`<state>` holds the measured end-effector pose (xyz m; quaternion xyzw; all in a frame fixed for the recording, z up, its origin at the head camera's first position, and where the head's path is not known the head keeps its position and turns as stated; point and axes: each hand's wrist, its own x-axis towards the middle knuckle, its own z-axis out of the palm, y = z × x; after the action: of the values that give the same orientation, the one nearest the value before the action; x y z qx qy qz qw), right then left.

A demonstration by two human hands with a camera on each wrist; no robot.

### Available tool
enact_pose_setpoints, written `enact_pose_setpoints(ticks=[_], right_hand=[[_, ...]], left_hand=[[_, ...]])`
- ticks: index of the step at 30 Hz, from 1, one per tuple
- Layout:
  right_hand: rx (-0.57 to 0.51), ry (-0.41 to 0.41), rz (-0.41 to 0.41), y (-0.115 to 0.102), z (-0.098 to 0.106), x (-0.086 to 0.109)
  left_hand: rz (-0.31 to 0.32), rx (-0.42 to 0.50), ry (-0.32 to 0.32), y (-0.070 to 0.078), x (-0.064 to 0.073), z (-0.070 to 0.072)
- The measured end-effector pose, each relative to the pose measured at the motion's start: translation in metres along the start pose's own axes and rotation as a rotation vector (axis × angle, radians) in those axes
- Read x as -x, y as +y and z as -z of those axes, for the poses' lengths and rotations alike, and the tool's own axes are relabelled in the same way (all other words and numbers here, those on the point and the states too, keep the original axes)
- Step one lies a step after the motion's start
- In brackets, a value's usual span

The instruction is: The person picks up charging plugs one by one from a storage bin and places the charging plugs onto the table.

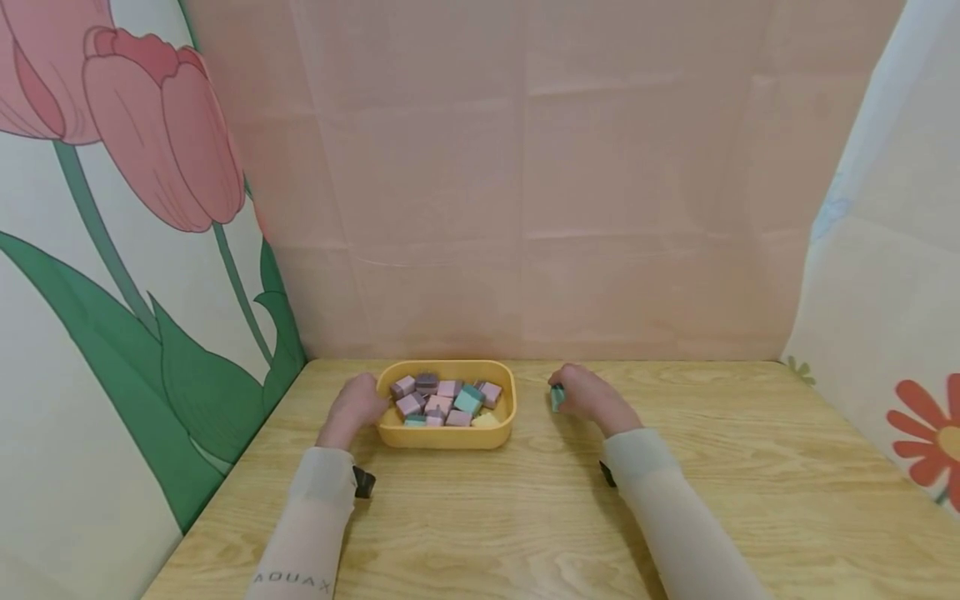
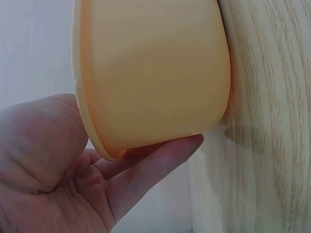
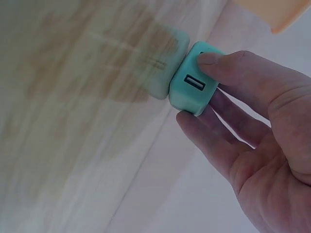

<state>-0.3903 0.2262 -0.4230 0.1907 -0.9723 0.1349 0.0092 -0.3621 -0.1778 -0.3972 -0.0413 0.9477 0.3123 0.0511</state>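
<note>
A teal USB charger (image 3: 183,97) with a slot-shaped port stands at the table surface, its reflection beside it. My right hand (image 1: 592,397) pinches it between thumb and fingers, to the right of a yellow tub (image 1: 450,437). At the tub's left end, my left hand (image 1: 358,407) grips the rim. In the left wrist view its fingers (image 2: 155,170) lie along the tub's outer wall, while part of the thumb is hidden behind the rim. Several small lilac, pink, purple, teal and yellow blocks (image 1: 438,406) lie heaped inside the tub.
The wood-grain table (image 1: 480,517) reaches back to a pink sheet (image 1: 525,208). A wall covering with large tulips (image 1: 168,133) stands on the left, and a pale panel with a red flower (image 1: 930,429) on the right.
</note>
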Motion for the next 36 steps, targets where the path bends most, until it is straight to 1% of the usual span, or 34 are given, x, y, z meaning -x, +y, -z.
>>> enact_pose_setpoints(ticks=[6, 12, 20, 25, 28, 36], right_hand=[[-0.005, -0.006, 0.003, -0.0022, -0.0006, 0.0009], [0.010, 0.003, -0.018, -0.0014, 0.0030, 0.0046], [0.013, -0.022, -0.034, -0.0033, 0.0059, 0.0044], [0.000, -0.021, -0.020, -0.0036, 0.0053, 0.0021], [0.001, -0.016, -0.002, -0.0038, 0.0047, 0.0007], [0.003, -0.003, 0.011, -0.0051, 0.0069, 0.0007]], left_hand=[[0.005, 0.005, -0.003, -0.0004, -0.0017, -0.0007], [-0.010, 0.025, -0.008, -0.0024, -0.0027, -0.0013], [-0.018, 0.015, -0.011, -0.0019, -0.0024, 0.0005], [-0.018, 0.022, -0.017, -0.0016, 0.0000, 0.0028], [-0.021, 0.019, -0.015, -0.0024, -0.0001, 0.0036], [-0.027, 0.009, -0.012, -0.0036, -0.0011, 0.0049]])
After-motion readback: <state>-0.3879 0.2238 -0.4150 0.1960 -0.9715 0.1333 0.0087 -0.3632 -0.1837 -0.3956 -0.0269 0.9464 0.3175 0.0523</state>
